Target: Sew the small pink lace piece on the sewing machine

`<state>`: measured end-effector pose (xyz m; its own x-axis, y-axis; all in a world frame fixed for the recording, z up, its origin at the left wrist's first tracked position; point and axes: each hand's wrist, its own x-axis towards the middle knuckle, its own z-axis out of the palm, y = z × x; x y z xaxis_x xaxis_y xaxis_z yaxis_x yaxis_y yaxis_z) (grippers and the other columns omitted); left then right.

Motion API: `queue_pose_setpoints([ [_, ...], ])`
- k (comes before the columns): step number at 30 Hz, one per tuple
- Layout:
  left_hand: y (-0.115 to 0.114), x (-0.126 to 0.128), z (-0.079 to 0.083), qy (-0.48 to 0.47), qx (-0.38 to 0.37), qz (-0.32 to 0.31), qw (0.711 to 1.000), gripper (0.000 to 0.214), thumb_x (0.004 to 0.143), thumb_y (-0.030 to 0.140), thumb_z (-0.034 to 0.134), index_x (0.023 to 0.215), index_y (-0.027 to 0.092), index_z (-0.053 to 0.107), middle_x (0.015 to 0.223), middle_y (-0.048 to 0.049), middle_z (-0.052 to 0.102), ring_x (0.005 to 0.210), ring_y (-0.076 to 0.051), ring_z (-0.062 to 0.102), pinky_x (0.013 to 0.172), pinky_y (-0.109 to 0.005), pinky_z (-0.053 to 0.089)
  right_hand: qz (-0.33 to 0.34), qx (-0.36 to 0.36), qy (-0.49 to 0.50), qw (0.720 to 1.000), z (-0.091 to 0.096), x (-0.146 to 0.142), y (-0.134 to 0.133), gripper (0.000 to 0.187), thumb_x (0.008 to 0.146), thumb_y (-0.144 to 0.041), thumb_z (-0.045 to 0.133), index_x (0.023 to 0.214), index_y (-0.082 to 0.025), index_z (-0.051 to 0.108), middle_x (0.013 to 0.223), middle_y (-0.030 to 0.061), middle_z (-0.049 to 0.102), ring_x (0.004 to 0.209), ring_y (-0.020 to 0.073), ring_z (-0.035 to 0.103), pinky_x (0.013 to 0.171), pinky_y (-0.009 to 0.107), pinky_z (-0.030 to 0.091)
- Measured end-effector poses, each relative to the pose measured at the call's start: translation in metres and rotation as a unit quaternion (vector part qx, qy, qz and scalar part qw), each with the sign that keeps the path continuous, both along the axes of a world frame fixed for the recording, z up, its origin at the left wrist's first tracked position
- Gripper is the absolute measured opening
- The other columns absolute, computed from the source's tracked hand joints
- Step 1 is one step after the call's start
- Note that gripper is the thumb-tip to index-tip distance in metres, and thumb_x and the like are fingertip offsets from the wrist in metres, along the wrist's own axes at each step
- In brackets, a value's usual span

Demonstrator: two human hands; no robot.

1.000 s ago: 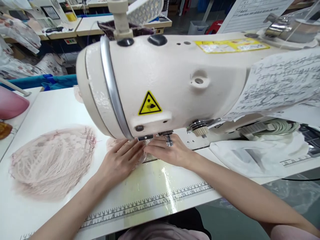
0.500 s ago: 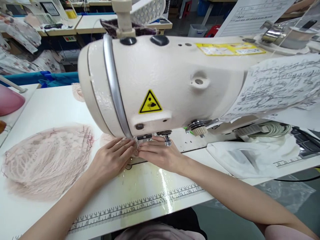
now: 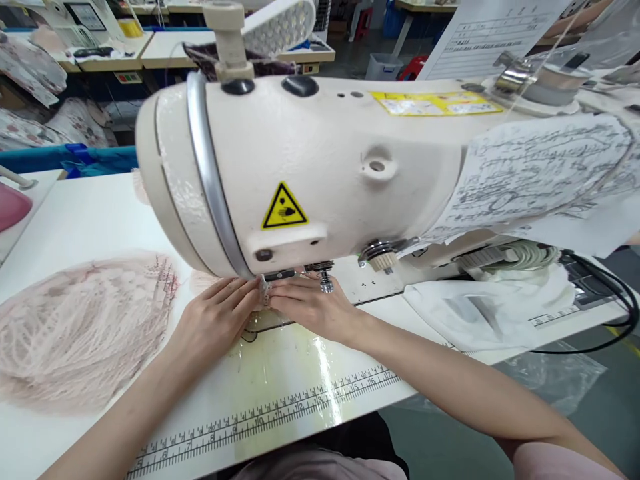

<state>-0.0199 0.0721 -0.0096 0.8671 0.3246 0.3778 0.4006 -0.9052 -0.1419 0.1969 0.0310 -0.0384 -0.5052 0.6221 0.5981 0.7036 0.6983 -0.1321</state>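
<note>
Both my hands are at the needle area beneath the sewing machine (image 3: 310, 160) head. Between my fingertips lies a small strip of pale pink lace (image 3: 265, 293), mostly covered by my fingers and the machine. My left hand (image 3: 217, 310) presses its closed-together fingers on the lace from the left, thumb hidden. From the right, my right hand (image 3: 313, 307) holds the lace's other side, fingers together and partly behind the thread guide (image 3: 326, 283). The needle and presser foot are hidden behind the head.
A heap of pale pink lace (image 3: 85, 327) lies on the table at left. White cloth (image 3: 465, 310) and coiled elastic (image 3: 533, 257) sit at right. A printed ruler (image 3: 260, 420) runs along the front edge. Handwritten paper (image 3: 540, 173) covers the machine's arm.
The whole view has shifted slightly, so the machine and table appear further left. Both hands stay at the needle area on the lace, with little visible movement relative to the machine.
</note>
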Motion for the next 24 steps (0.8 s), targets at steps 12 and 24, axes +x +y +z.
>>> queue_pose_setpoints([
  [12, -0.0019, 0.0017, -0.0042, 0.018, 0.032, 0.024, 0.999, 0.028, 0.096, 0.014, 0.041, 0.109, 0.006, 0.064, 0.113, -0.0124, 0.071, 0.097, -0.024, 0.069, 0.094, -0.04, 0.051, -0.091, 0.014, -0.048, 0.995, -0.002, 0.0051, 0.0013, 0.019, 0.089, -0.011, 0.055, 0.093, -0.026, 0.066, 0.101, -0.0083, 0.073, 0.076, 0.0093, 0.063, 0.057, 0.027, 0.036],
  [24, -0.0057, 0.0048, -0.0034, 0.04, 0.046, 0.038, 0.997, 0.04, 0.093, 0.007, 0.038, 0.128, 0.007, 0.056, 0.117, -0.0108, 0.07, 0.102, -0.024, 0.067, 0.096, -0.041, 0.051, -0.14, -0.085, -0.119, 0.979, 0.0019, 0.0087, 0.0015, 0.02, 0.095, -0.018, 0.05, 0.104, -0.029, 0.063, 0.093, -0.0034, 0.069, 0.073, 0.0117, 0.06, 0.053, 0.027, 0.033],
])
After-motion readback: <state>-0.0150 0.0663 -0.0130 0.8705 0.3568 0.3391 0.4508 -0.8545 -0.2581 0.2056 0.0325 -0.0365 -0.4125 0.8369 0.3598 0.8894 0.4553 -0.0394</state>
